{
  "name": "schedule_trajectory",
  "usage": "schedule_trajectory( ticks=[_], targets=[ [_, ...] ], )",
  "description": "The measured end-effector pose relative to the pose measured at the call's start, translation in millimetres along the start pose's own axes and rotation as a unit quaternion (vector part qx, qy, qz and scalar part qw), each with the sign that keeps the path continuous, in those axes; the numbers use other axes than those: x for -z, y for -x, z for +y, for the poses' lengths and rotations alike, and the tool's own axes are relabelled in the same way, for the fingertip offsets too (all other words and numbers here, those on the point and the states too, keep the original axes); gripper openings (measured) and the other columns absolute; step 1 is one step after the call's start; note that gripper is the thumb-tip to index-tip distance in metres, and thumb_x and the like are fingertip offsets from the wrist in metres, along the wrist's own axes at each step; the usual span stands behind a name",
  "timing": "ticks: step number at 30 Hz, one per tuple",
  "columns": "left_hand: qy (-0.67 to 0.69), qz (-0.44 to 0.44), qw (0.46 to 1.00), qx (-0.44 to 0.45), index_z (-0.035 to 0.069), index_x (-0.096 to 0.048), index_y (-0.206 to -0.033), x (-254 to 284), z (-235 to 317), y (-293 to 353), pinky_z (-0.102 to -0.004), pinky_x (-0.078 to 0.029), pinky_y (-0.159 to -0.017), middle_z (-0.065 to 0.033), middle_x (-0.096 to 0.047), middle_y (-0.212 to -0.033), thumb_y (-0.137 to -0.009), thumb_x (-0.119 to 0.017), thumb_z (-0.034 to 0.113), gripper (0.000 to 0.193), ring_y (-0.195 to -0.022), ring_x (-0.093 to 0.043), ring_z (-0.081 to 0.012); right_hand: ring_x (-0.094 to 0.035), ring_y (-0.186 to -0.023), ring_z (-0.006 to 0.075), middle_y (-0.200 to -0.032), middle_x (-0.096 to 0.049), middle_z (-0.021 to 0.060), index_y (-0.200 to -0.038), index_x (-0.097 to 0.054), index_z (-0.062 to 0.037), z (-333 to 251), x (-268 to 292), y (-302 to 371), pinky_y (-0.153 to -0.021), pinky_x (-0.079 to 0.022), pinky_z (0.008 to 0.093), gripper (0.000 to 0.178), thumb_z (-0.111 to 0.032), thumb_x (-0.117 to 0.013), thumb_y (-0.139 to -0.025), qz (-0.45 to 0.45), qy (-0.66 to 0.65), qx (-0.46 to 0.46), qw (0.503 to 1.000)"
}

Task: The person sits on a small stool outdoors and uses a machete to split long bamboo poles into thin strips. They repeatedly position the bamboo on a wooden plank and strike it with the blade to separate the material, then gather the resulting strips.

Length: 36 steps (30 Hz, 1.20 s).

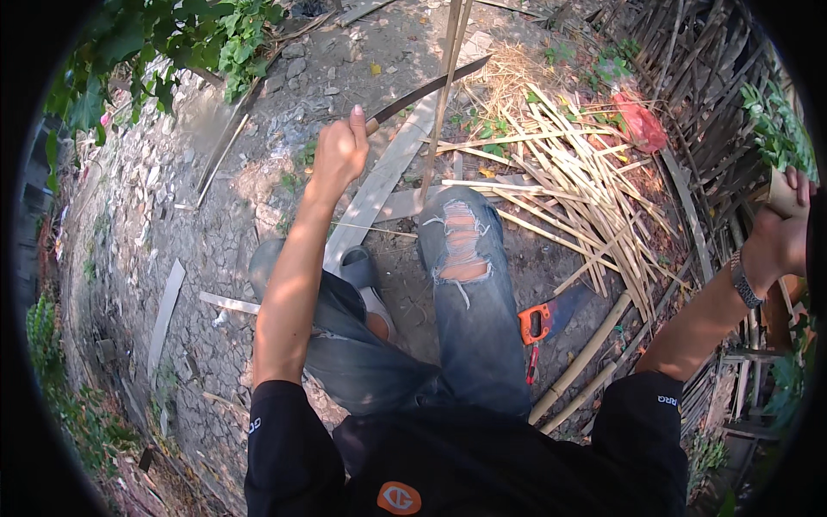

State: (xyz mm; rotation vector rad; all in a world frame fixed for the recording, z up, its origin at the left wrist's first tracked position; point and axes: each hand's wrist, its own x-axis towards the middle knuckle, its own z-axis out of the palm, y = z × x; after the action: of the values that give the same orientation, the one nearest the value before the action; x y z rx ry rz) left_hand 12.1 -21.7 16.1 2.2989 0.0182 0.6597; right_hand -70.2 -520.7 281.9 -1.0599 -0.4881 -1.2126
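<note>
My left hand (339, 153) is closed around the handle of a machete (431, 89), with the thumb along the top. Its long, dark, slightly curved blade points away to the right. In the picture the blade crosses a thin upright wooden strip (441, 112) that rises from near my knee; whether they touch I cannot tell. At the far right edge my right hand (773, 237), with a metal watch band on the wrist, has its fingers bent round a tan piece of bamboo (786, 195). The picture's rim cuts off part of that hand.
A loose heap of split bamboo strips (594, 202) lies ahead right, near a red plastic bag (640, 123). Beside my knee are an orange-handled saw (536, 324), a small red tool (532, 364) and bamboo poles (586, 355). A grey plank (383, 181) runs ahead; a stick fence (711, 112) stands right.
</note>
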Motion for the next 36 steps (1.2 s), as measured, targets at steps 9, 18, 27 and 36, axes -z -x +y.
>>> schedule_trajectory(
  ticks=[9,18,27,36],
  targets=[
    [-0.154,-0.081,0.984,0.025,-0.004,-0.073,-0.080,-14,12,7,-0.0563,-0.053,-0.083,-0.0343,-0.066,-0.083,-0.105,-0.035,0.039,0.064,-0.084,-0.066,-0.0527,-0.052,-0.046,0.0095,-0.061,-0.054,-0.0012,-0.103,-0.063,-0.0017,50,79,269,-0.043,-0.042,0.0274,0.028,-0.027,-0.071,-0.095,-0.402,0.354,-0.600,0.595],
    [-0.066,-0.069,0.993,0.066,-0.002,-0.075,-0.087,-51,-62,38,-0.0578,-0.051,-0.079,-0.0347,-0.065,-0.080,-0.106,-0.033,0.037,0.061,-0.082,-0.065,-0.0526,-0.050,-0.056,0.0128,-0.072,-0.050,0.0047,-0.096,-0.051,-0.0065,18,-9,100,-0.051,-0.044,0.0298,0.030,-0.034,-0.063,-0.101,-0.099,0.127,-0.258,0.953],
    [-0.103,-0.097,0.989,0.034,0.005,-0.078,-0.094,-81,-20,31,-0.0521,-0.055,-0.078,-0.0292,-0.068,-0.082,-0.106,-0.040,0.034,0.049,-0.081,-0.068,-0.0472,-0.068,-0.075,0.0331,-0.080,-0.065,0.0232,-0.112,-0.062,0.0068,83,121,316,-0.073,-0.052,0.0448,0.038,-0.025,-0.068,-0.093,-0.516,0.454,-0.449,0.571],
    [-0.125,-0.094,0.976,0.149,0.005,-0.078,-0.099,-89,-99,42,-0.0566,-0.052,-0.089,-0.0331,-0.068,-0.093,-0.106,-0.031,0.044,0.061,-0.093,-0.066,-0.0517,-0.050,-0.051,0.0114,-0.071,-0.051,0.0033,-0.099,-0.053,-0.0050,56,14,142,-0.043,-0.042,0.0266,0.027,-0.031,-0.061,-0.101,-0.119,0.170,-0.397,0.894]
  ],
)
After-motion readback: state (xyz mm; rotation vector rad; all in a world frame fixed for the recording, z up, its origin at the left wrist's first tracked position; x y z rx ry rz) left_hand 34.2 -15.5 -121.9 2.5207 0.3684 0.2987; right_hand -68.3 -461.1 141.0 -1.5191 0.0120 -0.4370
